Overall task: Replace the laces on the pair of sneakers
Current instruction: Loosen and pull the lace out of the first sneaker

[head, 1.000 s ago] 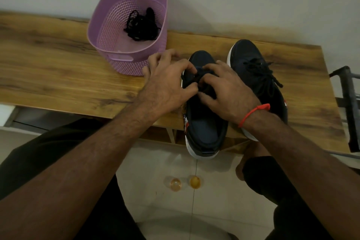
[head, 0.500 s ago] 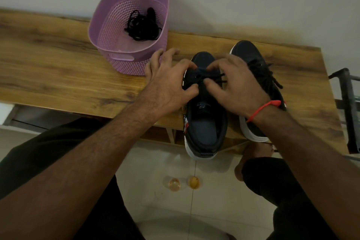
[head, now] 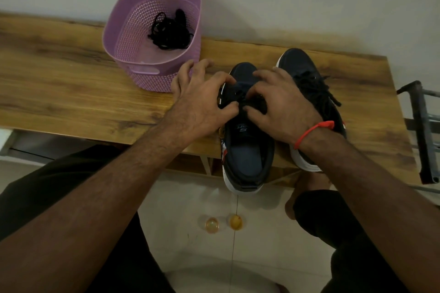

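Note:
Two dark navy sneakers stand side by side on the wooden table (head: 71, 83), heels toward me. The left sneaker (head: 247, 157) overhangs the front edge. My left hand (head: 202, 104) and my right hand (head: 283, 107) meet over its eyelet area, each pinching the black lace (head: 242, 97) between thumb and forefinger. The lace itself is mostly hidden by my fingers. The right sneaker (head: 309, 78) has a black lace threaded and loosely tied. A bundle of black laces (head: 170, 31) lies in the purple basket (head: 133, 54).
The basket stands at the back against the wall, just left of my left hand. A dark metal frame (head: 423, 131) stands past the table's right end. Two small amber objects (head: 223, 223) lie on the tiled floor below.
Both hands have shifted forward from the tongue toward the toe end of the left sneaker, exposing its opening and logo. The right hand has moved off the right sneaker's heel.

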`<state>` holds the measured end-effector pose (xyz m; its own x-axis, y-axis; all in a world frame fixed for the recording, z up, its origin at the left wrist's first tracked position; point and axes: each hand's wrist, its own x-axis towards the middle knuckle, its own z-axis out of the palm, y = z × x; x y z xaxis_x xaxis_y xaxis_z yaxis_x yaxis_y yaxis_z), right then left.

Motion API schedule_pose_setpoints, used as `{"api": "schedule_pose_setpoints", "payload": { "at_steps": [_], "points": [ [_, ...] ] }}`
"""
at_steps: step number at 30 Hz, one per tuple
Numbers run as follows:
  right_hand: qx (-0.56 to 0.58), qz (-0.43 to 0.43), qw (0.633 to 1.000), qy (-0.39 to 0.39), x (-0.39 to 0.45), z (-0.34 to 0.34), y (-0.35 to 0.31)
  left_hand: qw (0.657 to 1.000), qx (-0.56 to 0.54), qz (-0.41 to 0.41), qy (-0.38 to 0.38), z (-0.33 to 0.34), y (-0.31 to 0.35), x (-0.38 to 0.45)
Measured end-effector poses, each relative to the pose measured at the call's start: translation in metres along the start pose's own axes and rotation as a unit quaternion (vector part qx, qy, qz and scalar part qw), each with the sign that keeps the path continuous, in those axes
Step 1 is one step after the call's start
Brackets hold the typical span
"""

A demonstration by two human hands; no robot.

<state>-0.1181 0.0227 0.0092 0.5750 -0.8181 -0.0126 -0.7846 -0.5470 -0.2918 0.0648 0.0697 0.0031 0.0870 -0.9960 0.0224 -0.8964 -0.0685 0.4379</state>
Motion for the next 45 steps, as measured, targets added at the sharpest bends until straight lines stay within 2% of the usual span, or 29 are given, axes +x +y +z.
{"api": "schedule_pose_setpoints", "payload": {
  "at_steps": [1, 3, 5, 7, 9, 11, 15, 20, 22, 24, 27, 29, 30, 32, 36, 39, 42, 45],
  "points": [
    [-0.013, -0.001, 1.0, -0.016, 0.0, 0.002, -0.001, 1.0, 0.0, 0.001, 0.001, 0.0, 0.0, 0.0],
    [0.02, -0.013, 1.0, 0.008, 0.0, 0.002, -0.002, 1.0, 0.002, 0.0, 0.0, 0.0, 0.0, 0.0],
    [0.104, 0.006, 0.992, 0.077, 0.001, -0.005, 0.0, 1.0, 0.005, -0.004, -0.003, -0.001, -0.001, 0.001],
    [0.189, 0.06, 0.966, 0.165, 0.002, -0.017, 0.006, 1.0, 0.004, -0.007, -0.005, -0.001, -0.001, 0.001],
    [0.236, 0.126, 0.941, 0.209, 0.004, -0.029, 0.016, 1.0, 0.002, -0.009, -0.008, -0.002, -0.002, 0.001],
    [0.196, 0.148, 0.953, 0.177, 0.005, -0.034, 0.027, 1.0, 0.001, -0.011, -0.007, -0.001, -0.001, 0.0],
    [0.096, 0.078, 0.991, 0.044, 0.0, -0.02, 0.02, 1.0, 0.001, -0.011, -0.002, 0.0, -0.001, 0.0],
    [-0.042, 0.0, 0.999, -0.011, -0.005, 0.007, -0.004, 1.0, 0.007, -0.009, -0.005, 0.0, -0.001, 0.001],
    [-0.039, -0.015, 0.999, 0.008, -0.005, 0.01, -0.008, 1.0, 0.008, -0.01, -0.008, 0.0, -0.001, 0.001],
    [0.011, -0.016, 0.998, 0.057, -0.001, 0.004, -0.005, 1.0, 0.009, -0.011, -0.009, -0.001, -0.001, 0.001],
    [0.105, 0.056, 0.98, 0.157, 0.006, -0.019, 0.008, 1.0, 0.007, -0.011, -0.009, -0.002, -0.002, 0.001],
    [0.119, 0.106, 0.964, 0.213, 0.009, -0.032, 0.022, 1.0, 0.004, -0.013, -0.012, -0.002, -0.002, 0.001],
    [0.113, 0.126, 0.962, 0.215, 0.009, -0.035, 0.029, 1.0, 0.002, -0.013, -0.012, -0.003, -0.002, 0.0],
    [0.079, 0.137, 0.972, 0.171, 0.007, -0.033, 0.034, 1.0, 0.001, -0.013, -0.009, -0.002, -0.001, 0.0],
    [-0.017, 0.029, 0.999, 0.039, 0.001, -0.011, 0.013, 1.0, 0.003, -0.01, -0.007, -0.001, -0.001, 0.0],
    [-0.063, -0.005, 0.998, -0.005, -0.002, 0.006, -0.004, 1.0, 0.005, -0.006, -0.005, 0.0, -0.002, 0.0],
    [-0.054, -0.025, 0.998, 0.009, -0.002, 0.012, -0.01, 1.0, 0.009, -0.01, -0.007, 0.0, -0.002, 0.0],
    [0.019, -0.02, 0.997, 0.071, 0.003, -0.001, -0.002, 1.0, 0.005, -0.008, -0.007, 0.0, -0.003, 0.0]
  ]
}}
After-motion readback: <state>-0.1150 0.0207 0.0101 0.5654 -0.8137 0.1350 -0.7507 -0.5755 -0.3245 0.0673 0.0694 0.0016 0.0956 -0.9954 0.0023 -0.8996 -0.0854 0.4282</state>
